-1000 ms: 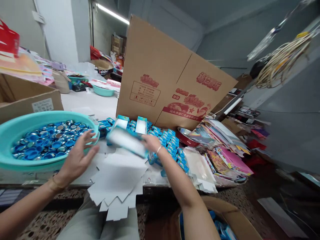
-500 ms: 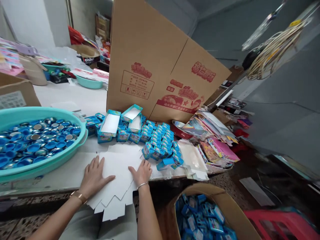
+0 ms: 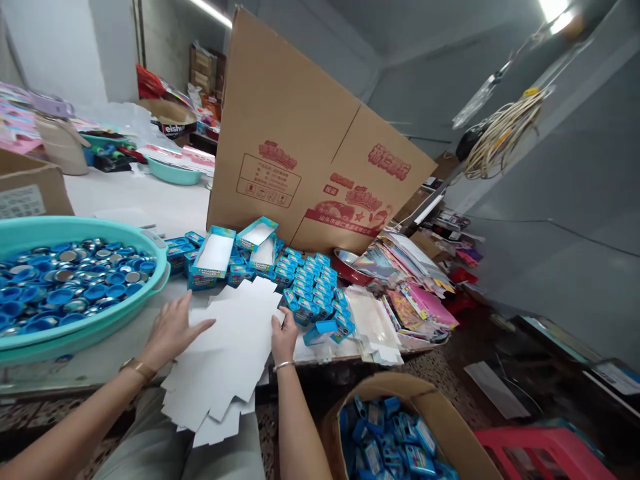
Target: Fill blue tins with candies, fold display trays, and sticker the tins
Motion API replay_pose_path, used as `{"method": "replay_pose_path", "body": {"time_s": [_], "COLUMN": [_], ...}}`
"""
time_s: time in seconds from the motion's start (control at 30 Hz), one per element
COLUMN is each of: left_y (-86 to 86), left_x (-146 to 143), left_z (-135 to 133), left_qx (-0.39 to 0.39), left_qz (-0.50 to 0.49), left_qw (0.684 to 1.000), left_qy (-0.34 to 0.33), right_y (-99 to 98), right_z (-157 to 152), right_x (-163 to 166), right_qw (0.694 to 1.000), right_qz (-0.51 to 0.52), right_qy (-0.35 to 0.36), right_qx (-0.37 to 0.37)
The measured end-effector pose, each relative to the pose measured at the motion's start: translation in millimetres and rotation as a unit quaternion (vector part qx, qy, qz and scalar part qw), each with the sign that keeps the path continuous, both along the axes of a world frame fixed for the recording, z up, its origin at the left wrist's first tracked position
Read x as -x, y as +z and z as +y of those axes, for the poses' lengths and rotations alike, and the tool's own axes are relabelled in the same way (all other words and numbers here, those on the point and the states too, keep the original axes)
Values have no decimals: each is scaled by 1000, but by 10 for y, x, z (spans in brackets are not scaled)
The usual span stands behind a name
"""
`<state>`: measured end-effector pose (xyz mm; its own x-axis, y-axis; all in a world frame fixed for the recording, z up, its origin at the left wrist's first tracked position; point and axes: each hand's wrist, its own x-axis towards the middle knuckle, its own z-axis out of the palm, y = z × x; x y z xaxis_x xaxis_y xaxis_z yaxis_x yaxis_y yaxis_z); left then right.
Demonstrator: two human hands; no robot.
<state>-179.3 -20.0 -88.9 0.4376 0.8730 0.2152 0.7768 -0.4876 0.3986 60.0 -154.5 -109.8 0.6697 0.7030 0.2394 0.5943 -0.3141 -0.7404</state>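
A stack of flat white die-cut card blanks (image 3: 227, 353) lies at the table's near edge and hangs over it. My left hand (image 3: 171, 330) rests on the stack's left side with fingers spread flat. My right hand (image 3: 283, 337) grips the stack's right edge, fingers curled on it. Just behind the stack stand open teal trays (image 3: 213, 257) with white insides, beside rows of small blue boxes (image 3: 313, 283).
A teal basin (image 3: 100, 323) full of blue and silver round caps sits at the left. A large flattened cardboard carton (image 3: 310, 143) stands behind the boxes. Colourful printed sheets (image 3: 415, 280) lie at the right. A carton of blue boxes (image 3: 395, 440) stands on the floor.
One second ago my right hand carried a teal tray; it now stands on the table. Both hands came down onto the white card stack and turned it slightly.
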Motion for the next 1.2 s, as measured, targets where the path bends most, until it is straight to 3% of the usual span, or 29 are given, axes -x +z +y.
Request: {"method": "replay_pose_path", "body": {"time_s": [0.07, 0.17, 0.33, 0.53, 0.63, 0.8, 1.0, 1.1, 1.2], "left_y": [-46, -288, -609, -625, -629, -644, -654, -679, -612], "left_x": [-86, -222, -264, -249, -253, -249, -253, -266, -250], "left_z": [-20, -229, -489, -480, -493, -503, -506, -532, -496], "left_qx": [47, 64, 18, 11, 7, 3, 0, 12, 14], "left_qz": [39, 73, 44, 37, 29, 21, 9, -7, -68], "left_qw": [997, 994, 998, 999, 999, 1000, 1000, 1000, 998], "left_qy": [-43, -59, -42, -23, -25, -23, -21, -20, -12], "right_y": [-46, -126, -121, 67, 88, 139, 333, 359, 369], "right_z": [18, 61, 77, 74, 107, 114, 129, 163, 112], "right_x": [33, 99, 218, 341, 298, 213, 234, 199, 78], "right_qw": [996, 976, 966, 963, 957, 951, 965, 997, 995], "right_qz": [-78, -166, -170, -186, -171, -183, -184, -28, 101], "right_qy": [-1, -1, -52, -42, -70, -55, -20, -10, 3], "right_qx": [50, 140, 188, 189, 224, 244, 185, 67, -27]}}
